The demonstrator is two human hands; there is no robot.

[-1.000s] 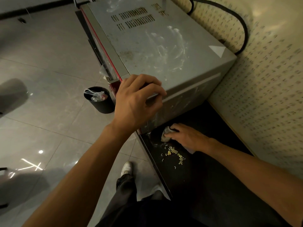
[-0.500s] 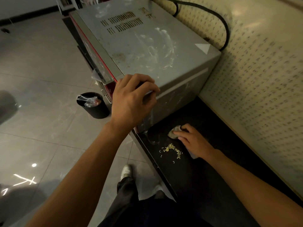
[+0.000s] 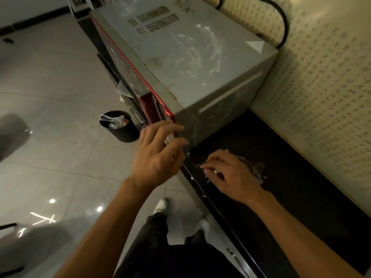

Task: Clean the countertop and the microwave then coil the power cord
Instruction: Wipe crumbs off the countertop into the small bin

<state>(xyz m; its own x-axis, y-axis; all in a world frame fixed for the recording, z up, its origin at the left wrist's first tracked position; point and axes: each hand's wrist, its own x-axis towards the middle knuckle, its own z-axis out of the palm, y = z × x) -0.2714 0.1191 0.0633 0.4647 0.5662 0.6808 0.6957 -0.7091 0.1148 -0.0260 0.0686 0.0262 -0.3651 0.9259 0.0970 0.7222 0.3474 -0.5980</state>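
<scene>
With the left hand (image 3: pixel 158 157) loose-fingered and holding nothing at the near corner of the grey microwave (image 3: pixel 180 57), the right hand (image 3: pixel 230 173) should keep the crumpled cloth (image 3: pixel 253 167) it grips flat on the black countertop (image 3: pixel 301 177) and sweep the crumbs (image 3: pixel 206 178) leftward off the edge.

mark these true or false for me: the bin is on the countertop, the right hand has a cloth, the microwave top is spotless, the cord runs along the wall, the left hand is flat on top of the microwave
1. The bin stands on the countertop. False: it stands on the tiled floor.
2. The right hand holds a cloth on the countertop. True.
3. The microwave top is spotless. False: white smears and stains show on it.
4. The power cord runs along the wall behind the microwave. True.
5. The left hand lies flat on the microwave top. False: it is at the lower front corner, fingers relaxed.
</scene>
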